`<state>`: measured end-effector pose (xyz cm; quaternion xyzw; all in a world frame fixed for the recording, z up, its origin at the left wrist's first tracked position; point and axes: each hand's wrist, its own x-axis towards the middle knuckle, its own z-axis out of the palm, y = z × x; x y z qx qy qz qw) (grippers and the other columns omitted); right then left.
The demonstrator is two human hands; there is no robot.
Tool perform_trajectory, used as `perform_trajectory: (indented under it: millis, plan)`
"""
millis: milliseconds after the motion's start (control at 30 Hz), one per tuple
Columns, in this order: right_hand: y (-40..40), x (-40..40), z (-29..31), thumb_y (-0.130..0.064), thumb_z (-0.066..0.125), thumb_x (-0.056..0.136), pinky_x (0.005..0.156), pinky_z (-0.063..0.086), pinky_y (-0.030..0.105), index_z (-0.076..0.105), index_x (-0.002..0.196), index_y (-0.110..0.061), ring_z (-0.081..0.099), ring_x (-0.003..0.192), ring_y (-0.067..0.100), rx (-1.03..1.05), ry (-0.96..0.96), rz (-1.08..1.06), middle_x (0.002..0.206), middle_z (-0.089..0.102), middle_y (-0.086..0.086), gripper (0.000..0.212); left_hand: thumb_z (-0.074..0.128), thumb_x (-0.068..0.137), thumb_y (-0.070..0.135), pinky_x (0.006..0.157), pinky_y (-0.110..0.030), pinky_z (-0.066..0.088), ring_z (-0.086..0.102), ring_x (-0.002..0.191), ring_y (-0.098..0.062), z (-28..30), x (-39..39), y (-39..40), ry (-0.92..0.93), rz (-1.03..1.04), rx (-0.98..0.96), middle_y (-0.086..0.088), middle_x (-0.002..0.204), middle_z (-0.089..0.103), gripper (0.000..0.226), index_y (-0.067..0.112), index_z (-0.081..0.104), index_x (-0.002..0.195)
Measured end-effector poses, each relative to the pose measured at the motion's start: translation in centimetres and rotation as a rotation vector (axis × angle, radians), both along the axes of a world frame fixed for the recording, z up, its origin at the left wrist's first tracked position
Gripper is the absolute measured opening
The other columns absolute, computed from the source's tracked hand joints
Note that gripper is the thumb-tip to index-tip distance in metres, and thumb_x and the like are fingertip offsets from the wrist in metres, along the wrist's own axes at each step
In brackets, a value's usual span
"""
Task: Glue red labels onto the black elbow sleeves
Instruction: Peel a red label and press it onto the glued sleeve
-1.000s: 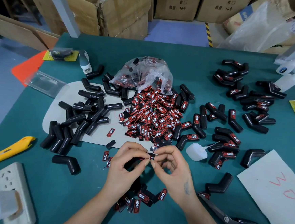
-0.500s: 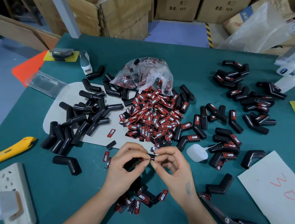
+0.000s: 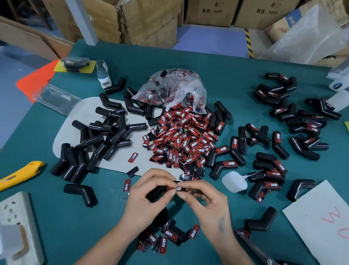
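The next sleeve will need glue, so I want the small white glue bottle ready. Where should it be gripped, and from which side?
Likely best by the rounded body of the glue bottle, with the right hand coming from the near side. It lies on its side, its thin nozzle pointing right and away towards the labelled sleeves, so the near side of the body is free.

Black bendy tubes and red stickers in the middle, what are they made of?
The black elbow sleeves look like soft rubber or plastic: smooth, slightly shiny, ribbed at the bend. The red labels look like glossy rubber or plastic patches with white letters; which exactly, I cannot tell.
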<state>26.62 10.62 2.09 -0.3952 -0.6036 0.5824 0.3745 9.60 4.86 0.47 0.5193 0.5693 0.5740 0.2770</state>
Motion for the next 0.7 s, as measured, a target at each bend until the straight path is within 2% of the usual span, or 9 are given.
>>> perform_trajectory:
  millis: [100,200,367,500,600,700]
  plan:
    - [-0.25,-0.08,-0.27,-0.015,0.082,0.089,0.087,0.057,0.034,0.083,0.100,-0.034,0.074,0.098,0.022,0.029,0.004,-0.051,0.101,0.080,-0.005,0.022,0.077,0.090,0.017,0.094,-0.022,0.051,0.071,0.101,-0.016,-0.11,0.11,0.00,0.016,0.000,-0.001,0.009,0.107,0.070,0.016,0.028,0.078,0.101]
    - [-0.29,-0.19,-0.19,-0.019,0.083,0.088,0.089,0.055,0.025,0.083,0.100,-0.034,0.074,0.098,0.018,0.094,-0.001,-0.089,0.098,0.080,-0.010,0.019,0.077,0.090,0.018,0.095,-0.022,0.052,0.071,0.101,-0.016,-0.12,0.08,0.03,0.007,0.004,-0.011,0.010,0.108,0.070,0.014,0.027,0.079,0.101]
    - [-0.28,-0.05,-0.17,-0.020,0.083,0.087,0.087,0.054,0.022,0.083,0.099,-0.034,0.075,0.096,0.018,0.091,0.016,-0.127,0.096,0.080,-0.010,0.018,0.075,0.093,0.018,0.088,-0.038,0.060,0.072,0.101,-0.023,-0.25,-0.27,-0.13,-0.049,-0.013,-0.017,0.005,0.113,0.072,0.013,0.025,0.080,0.102]
    - [-0.28,-0.05,-0.17,-0.023,0.083,0.087,0.088,0.055,0.024,0.083,0.098,-0.032,0.075,0.095,0.017,0.114,0.007,-0.133,0.095,0.080,-0.011,0.014,0.078,0.090,0.017,0.095,-0.029,0.055,0.073,0.103,-0.020,-0.03,-0.49,-0.01,0.030,0.006,0.027,0.008,0.112,0.073,0.014,0.024,0.080,0.102]
    - [-0.27,0.00,-0.22,-0.016,0.084,0.087,0.087,0.055,0.023,0.084,0.096,-0.029,0.075,0.094,0.017,0.148,-0.007,-0.131,0.095,0.080,-0.011,0.016,0.079,0.089,0.017,0.095,-0.026,0.054,0.074,0.102,-0.017,0.07,-0.59,0.13,0.036,0.010,0.038,0.010,0.111,0.074,0.015,0.022,0.081,0.103]
    - [-0.27,-0.04,-0.10,-0.022,0.084,0.088,0.087,0.054,0.022,0.084,0.097,-0.030,0.075,0.094,0.016,0.150,-0.009,-0.133,0.095,0.080,-0.012,0.012,0.079,0.088,0.017,0.095,-0.025,0.054,0.074,0.102,-0.016,0.02,-0.53,0.02,0.017,0.018,0.030,0.010,0.111,0.074,0.014,0.019,0.082,0.102]
